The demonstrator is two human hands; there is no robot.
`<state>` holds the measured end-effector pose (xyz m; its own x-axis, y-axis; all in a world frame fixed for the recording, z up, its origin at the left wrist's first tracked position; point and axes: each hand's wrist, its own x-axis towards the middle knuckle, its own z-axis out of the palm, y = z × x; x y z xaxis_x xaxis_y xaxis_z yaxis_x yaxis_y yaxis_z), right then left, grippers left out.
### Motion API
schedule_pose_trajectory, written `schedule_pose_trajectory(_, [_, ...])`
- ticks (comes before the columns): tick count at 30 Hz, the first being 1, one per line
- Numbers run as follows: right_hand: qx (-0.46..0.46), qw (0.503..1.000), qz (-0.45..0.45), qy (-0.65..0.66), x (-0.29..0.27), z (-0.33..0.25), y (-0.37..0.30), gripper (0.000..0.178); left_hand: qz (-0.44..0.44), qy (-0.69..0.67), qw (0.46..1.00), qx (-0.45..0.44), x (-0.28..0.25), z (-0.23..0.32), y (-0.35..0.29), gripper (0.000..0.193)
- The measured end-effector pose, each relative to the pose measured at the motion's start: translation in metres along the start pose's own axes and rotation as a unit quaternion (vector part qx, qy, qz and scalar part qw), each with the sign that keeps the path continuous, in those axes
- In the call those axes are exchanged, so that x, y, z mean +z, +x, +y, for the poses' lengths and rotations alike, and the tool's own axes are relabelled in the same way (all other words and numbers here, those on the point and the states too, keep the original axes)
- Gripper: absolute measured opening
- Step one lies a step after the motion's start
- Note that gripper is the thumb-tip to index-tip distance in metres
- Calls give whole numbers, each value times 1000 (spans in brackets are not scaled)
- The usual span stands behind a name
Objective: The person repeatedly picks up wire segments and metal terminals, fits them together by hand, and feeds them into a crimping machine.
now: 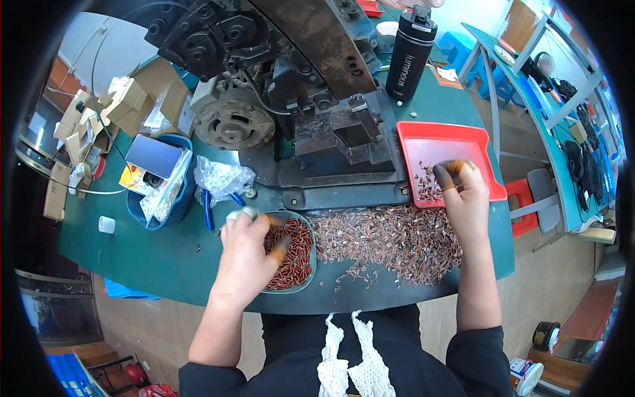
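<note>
My left hand [246, 243] hovers over a tub [316, 268] filled with small reddish-copper pins [296, 261]. Its thumb and forefinger, in orange finger cots, are spread apart with nothing visible between them. My right hand [468, 198] is above a red plastic tray [476, 142] that has some small metal pieces [426, 182] at its near left. The thumb and fingers of this hand, also in cots, are drawn together; anything between them is too small to make out. A wide heap of small copper and grey pieces [390, 245] lies between the tub and the tray.
A heavy dark machine [344, 145] with a motor [231, 122] stands behind the heap. A black bottle [411, 56] is at the back right. At left are a blue bin [188, 175], blue-handled pliers [208, 208], a plastic bag [221, 177] and cardboard boxes [126, 106].
</note>
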<state>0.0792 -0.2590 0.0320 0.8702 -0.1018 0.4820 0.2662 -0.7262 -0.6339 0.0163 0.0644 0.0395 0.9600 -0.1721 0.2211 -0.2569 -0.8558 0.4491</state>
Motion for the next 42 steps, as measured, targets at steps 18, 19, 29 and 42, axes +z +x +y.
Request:
schedule_pose_trajectory(18, [8, 605, -252, 755, -83, -91, -19, 27, 2, 78, 997, -20, 33, 5, -5, 23])
schedule_pose_trajectory(19, [21, 614, -254, 747, -85, -88, -21, 26, 1, 63, 998, -23, 34, 8, -3, 23])
schedule_pose_trajectory(29, [124, 676, -300, 662, -92, -70, -31, 24, 34, 79, 996, 19, 39, 9, -2, 14])
schedule_pose_trajectory(42, [231, 723, -412, 504, -87, -90, -52, 22, 67, -276, 958, -47, 20, -2, -15, 11])
